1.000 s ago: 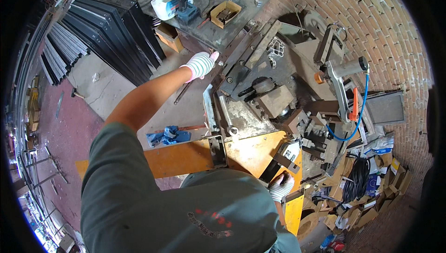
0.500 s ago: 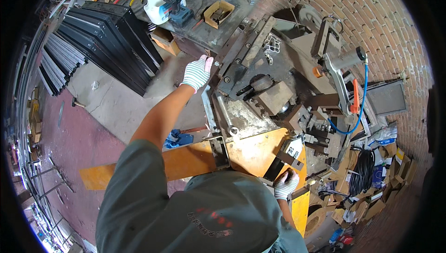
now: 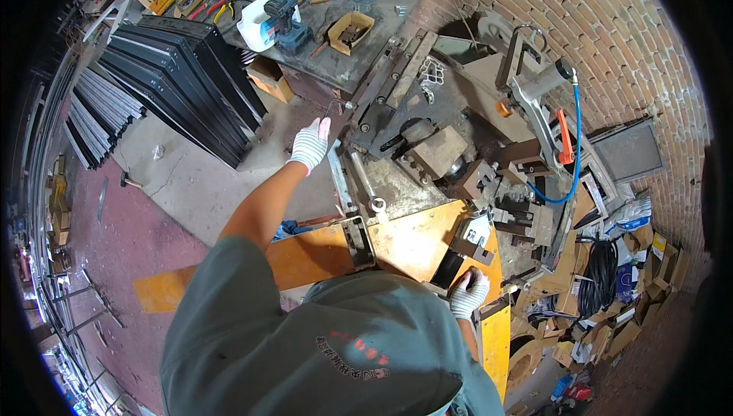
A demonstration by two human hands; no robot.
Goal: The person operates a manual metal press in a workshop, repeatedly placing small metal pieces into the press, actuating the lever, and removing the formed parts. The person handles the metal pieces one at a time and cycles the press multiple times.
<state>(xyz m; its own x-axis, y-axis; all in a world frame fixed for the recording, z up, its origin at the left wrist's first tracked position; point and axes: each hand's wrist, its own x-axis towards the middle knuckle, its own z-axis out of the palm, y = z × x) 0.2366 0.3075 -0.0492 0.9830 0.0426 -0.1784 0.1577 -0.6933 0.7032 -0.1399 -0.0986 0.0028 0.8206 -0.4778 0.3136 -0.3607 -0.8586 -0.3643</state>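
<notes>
Fingers of the left hand (image 3: 310, 146) are folded together beside the left edge of the metal machine (image 3: 439, 152), and a thin bent rod (image 3: 334, 103) juts from their tips up toward a bolt (image 3: 350, 105) on that edge. That grip looks closed on the rod, though the glove hides most of the contact. To the left of this hand there's real elbow room: grey floor (image 3: 195, 171) stretches across to a rank of black panels (image 3: 179, 72), standing well apart from the glove. Beyond the rod's far end, the worktop (image 3: 374, 34) begins, its nearest corner close by, carrying a cordless drill (image 3: 284, 19) and a small carton (image 3: 341, 46) set back from the border.

Over to the right hand (image 3: 469, 295), low by the body! Fingers curl at the margin of the orange plate (image 3: 412, 240), just beside a dark block (image 3: 467, 250); I cannot tell how far that grip is open or whether it has hold of anything. Space is tighter here, with the torso on one side and metal blocks on the other. Farther right, a blue hose (image 3: 579, 141) loops down past an orange-red lever (image 3: 565, 137), both well apart from the glove. Below the left forearm, a long orange board (image 3: 305, 255) sticks out sideways over the floor, a blue cloth (image 3: 289, 229) near its upper edge.
</notes>
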